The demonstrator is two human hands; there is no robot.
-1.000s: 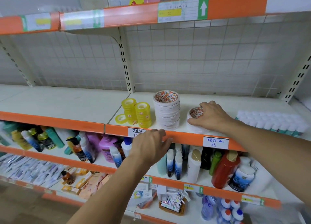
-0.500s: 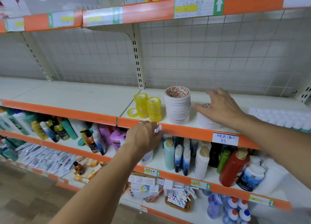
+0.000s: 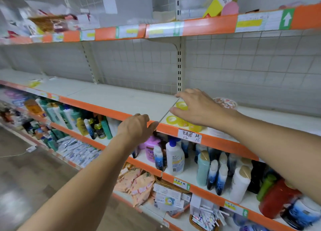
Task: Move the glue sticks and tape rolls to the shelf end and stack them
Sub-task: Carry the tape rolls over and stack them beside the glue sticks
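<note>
The right hand [image 3: 196, 107] was spread flat, fingers straight, over the yellow tape rolls [image 3: 181, 105] on the middle shelf [image 3: 121, 100], with the white tape stack [image 3: 225, 103] at its 3 o'clock; nothing was gripped. The left hand [image 3: 137, 128], loosely curled, was held empty at the orange shelf edge [image 3: 104, 107], at 8 o'clock from the rolls. The tape was judged not yet moved or restacked; no glue sticks could be made out. Compared with 0.5 s earlier, the right hand had been shifted from the white stack to the yellow rolls.

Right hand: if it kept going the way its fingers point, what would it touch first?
Probably nothing soon: the right hand points left over the yellow tape rolls, toward bare shelf. Depth is hard to judge.
</note>
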